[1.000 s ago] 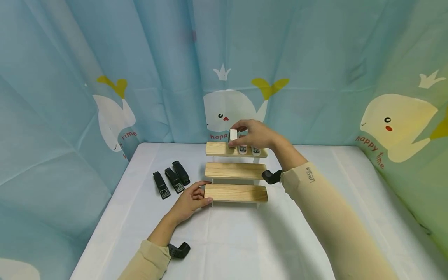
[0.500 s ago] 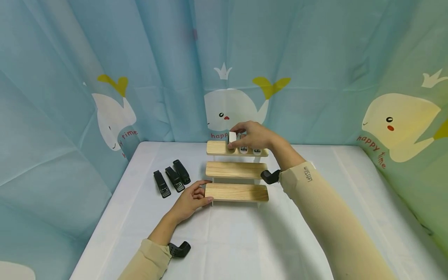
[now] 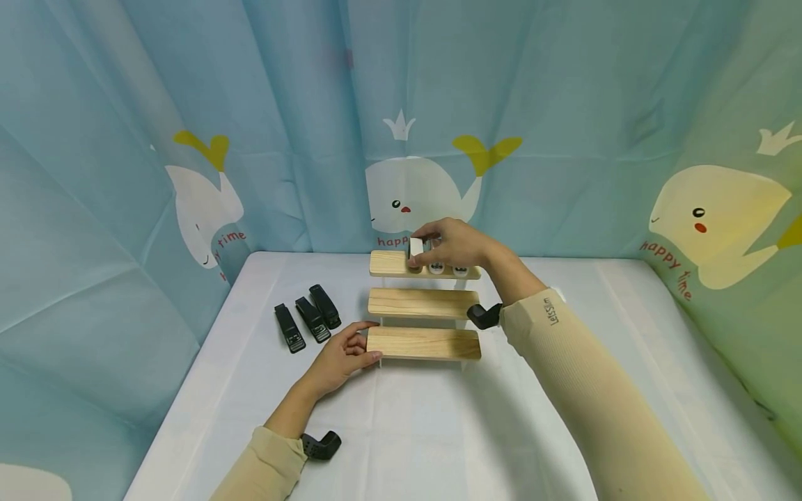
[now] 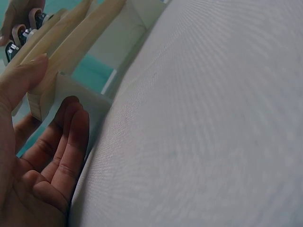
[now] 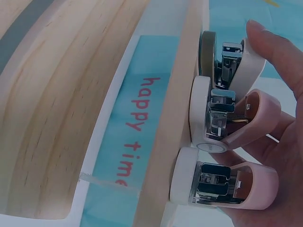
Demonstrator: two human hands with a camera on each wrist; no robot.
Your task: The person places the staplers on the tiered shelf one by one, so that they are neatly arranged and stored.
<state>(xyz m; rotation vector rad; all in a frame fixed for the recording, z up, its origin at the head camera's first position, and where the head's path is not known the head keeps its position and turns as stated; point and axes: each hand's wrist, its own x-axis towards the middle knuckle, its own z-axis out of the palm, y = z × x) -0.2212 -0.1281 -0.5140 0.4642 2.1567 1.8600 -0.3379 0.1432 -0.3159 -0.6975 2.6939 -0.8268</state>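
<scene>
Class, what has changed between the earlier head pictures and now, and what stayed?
The right hand and the white-topped stapler it holds have shifted slightly left and down at the top board; nothing was taken or released. The left hand, three black staplers and two pink staplers stayed put.

The left arm (image 3: 291, 412) enters at the bottom of the head view, left of centre, and slants up and rightward; its sleeve (image 3: 266, 460) stops short of the wrist. The left hand (image 3: 338, 360) lies left of and below centre, thumb and index finger spread apart, the other fingers bent. In the left wrist view the thumb points toward the upper right while the fingers bend at lower left. The right arm (image 3: 595, 403) reaches from the lower right up and leftward, its right hand (image 3: 459, 241) just right of centre, back uppermost, thumb and fingertips pinching
</scene>
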